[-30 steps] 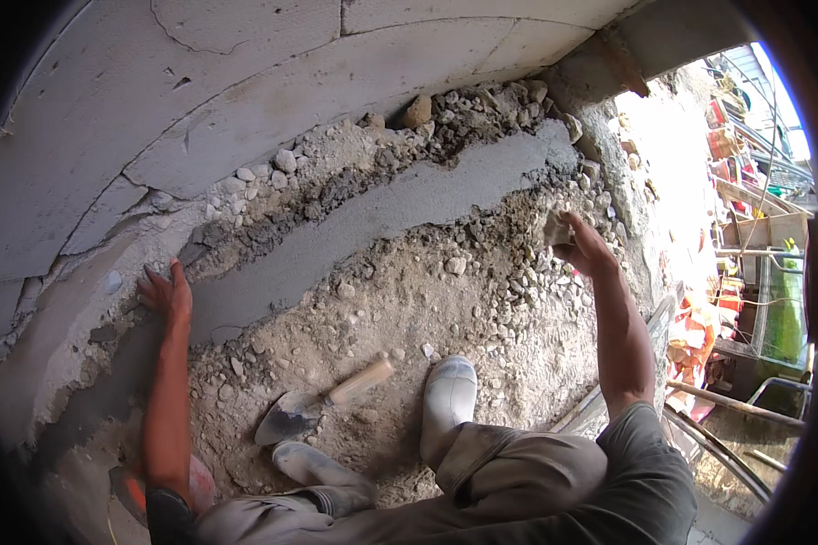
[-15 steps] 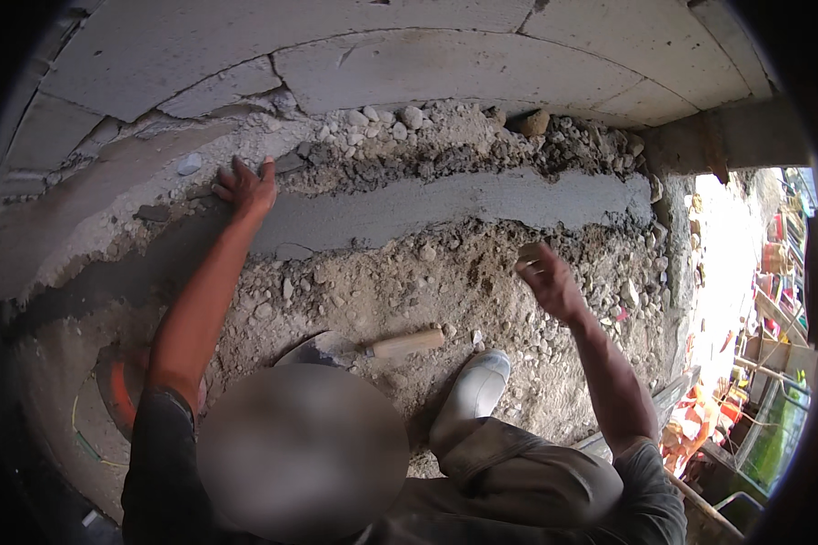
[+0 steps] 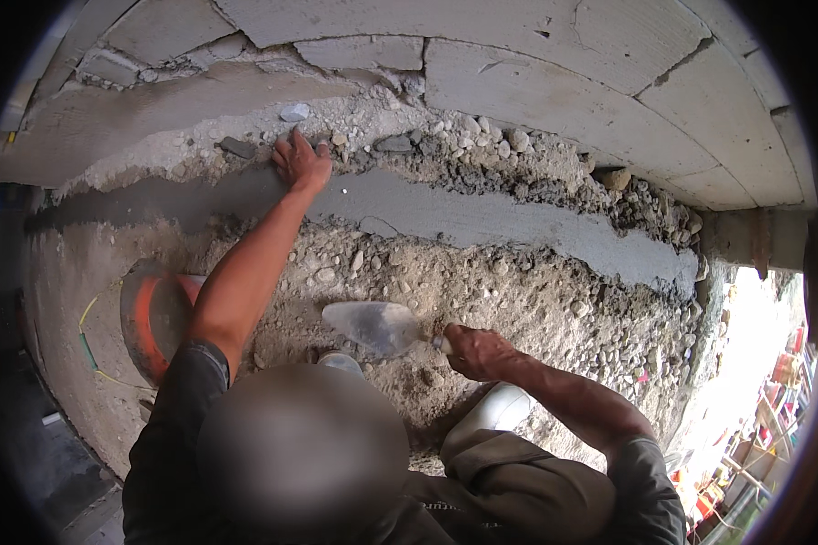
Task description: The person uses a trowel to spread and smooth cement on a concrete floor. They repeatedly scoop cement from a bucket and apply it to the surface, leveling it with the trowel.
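Your right hand (image 3: 477, 351) is closed around the handle of the trowel (image 3: 373, 328); blade sits over the gravelly ground (image 3: 536, 304) between you and the grey strip (image 3: 509, 222), pointing left, no load visible on it. Can't tell if it touches the ground. Your left hand (image 3: 303, 163) has fingers loosely spread at the strip's wall-side edge, by the loose stones; nothing seen in it, fingertip contact unclear. Watch that forearm: it crosses the strip, so if the surface is soft, a dropped wrist marks it. Can't tell wetness from here. Pushing at the dark stone (image 3: 394, 143) or the pale stone (image 3: 294, 113) could roll rubble onto the strip. Blade is also near the toe of one boot (image 3: 341, 361); a careless pull back could clip it. The other boot (image 3: 504, 409) is on loose gravel, so a long lean could slip. Orange-and-dark container (image 3: 159, 322) is beside your left forearm; a swinging elbow could knock it. Cracked block wall (image 3: 563, 82) stands behind the rubble.
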`<action>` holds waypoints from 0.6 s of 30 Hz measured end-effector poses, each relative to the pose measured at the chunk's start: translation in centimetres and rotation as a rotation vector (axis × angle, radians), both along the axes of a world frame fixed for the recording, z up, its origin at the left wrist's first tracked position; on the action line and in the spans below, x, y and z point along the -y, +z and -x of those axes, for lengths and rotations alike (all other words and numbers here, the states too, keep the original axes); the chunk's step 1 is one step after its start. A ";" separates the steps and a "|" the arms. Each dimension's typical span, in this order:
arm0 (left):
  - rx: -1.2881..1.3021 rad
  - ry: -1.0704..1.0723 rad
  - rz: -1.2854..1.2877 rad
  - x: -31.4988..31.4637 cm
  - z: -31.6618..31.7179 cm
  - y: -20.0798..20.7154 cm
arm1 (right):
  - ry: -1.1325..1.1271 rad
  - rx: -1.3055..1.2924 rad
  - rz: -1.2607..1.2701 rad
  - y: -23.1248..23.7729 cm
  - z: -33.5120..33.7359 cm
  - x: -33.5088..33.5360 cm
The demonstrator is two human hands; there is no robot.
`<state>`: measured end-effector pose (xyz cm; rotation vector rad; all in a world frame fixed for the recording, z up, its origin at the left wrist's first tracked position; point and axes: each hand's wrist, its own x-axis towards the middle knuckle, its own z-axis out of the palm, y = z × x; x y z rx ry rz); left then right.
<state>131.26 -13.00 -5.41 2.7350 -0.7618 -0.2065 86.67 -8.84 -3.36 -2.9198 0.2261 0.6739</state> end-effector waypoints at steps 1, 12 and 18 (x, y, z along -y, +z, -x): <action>-0.011 0.027 0.048 0.0 -0.9 -0.2 | 0.314 0.234 0.668 -0.1 0.8 0.8; -0.239 0.024 0.208 -3.2 -2.2 0.8 | -0.118 0.870 -0.874 0.2 -14.1 11.8; -0.206 -0.298 0.192 -1.9 2.1 0.0 | -0.814 0.429 -1.414 1.7 -10.6 16.6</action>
